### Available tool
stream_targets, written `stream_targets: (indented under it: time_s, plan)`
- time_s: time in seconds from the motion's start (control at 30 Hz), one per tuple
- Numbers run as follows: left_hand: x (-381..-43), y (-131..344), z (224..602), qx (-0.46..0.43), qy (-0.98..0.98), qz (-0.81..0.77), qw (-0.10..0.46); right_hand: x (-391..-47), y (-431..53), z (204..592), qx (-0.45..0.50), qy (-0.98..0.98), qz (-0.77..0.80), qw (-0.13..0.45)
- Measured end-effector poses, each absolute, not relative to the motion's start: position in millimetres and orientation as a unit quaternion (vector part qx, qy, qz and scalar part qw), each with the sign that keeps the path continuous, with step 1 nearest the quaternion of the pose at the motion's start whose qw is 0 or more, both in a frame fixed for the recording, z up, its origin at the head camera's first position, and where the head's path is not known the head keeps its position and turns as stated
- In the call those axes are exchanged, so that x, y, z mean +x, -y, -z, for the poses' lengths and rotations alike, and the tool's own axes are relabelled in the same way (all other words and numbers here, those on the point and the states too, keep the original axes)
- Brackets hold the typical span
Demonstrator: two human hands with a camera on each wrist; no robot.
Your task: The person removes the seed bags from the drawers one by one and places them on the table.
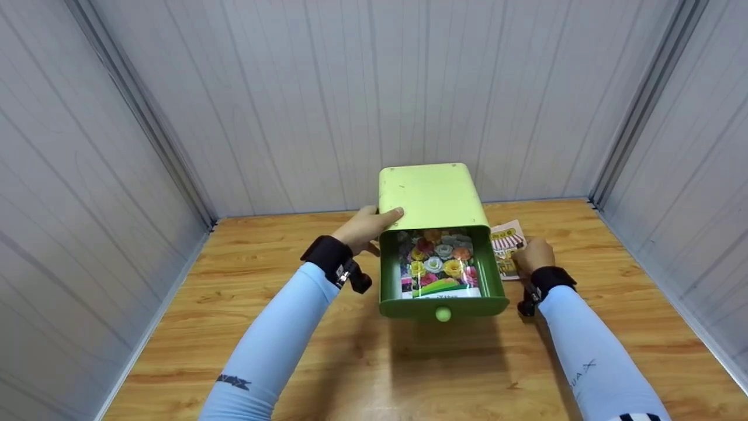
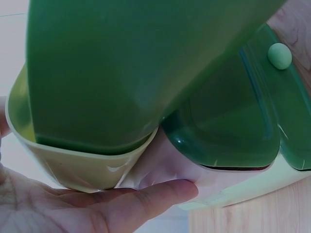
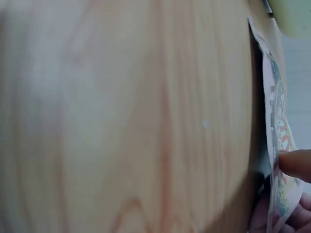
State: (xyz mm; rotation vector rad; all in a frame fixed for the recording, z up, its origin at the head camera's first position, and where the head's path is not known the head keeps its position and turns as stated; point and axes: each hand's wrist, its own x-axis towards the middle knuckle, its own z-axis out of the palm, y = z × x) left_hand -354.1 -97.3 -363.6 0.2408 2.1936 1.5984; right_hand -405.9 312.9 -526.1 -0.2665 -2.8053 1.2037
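A green desktop drawer box [image 1: 432, 196] has its top drawer [image 1: 388, 292] pulled out toward me. A glossy packet [image 1: 433, 264] printed with colourful flowers lies inside that drawer. My left hand [image 1: 365, 228] rests on the box's left upper corner, thumb on its lid. In the left wrist view, its fingers [image 2: 141, 201] stretch straight along the side below the extended drawer. On the right of the box, my right hand [image 1: 536, 255] pinches a small flat packet [image 1: 507, 242] with a striped awning print. The right wrist view shows the thumb [image 3: 296, 164] on its printed face.
The box and packet are on a wood-grain table [image 1: 280, 327]. Further drawers of the box, one with a pale round knob [image 2: 280, 56], sit closed below the top one. Pale panel walls [image 1: 280, 117] enclose the table at the back and both sides.
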Motion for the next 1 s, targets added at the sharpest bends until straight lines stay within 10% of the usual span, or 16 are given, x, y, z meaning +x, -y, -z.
stream_targets:
  time_s: [1.0]
  plan:
    - [-356,94,366,0.083,-0.788,-0.574,0.204,-397,-311,493,-0.092,0.934,-0.342,0.040]
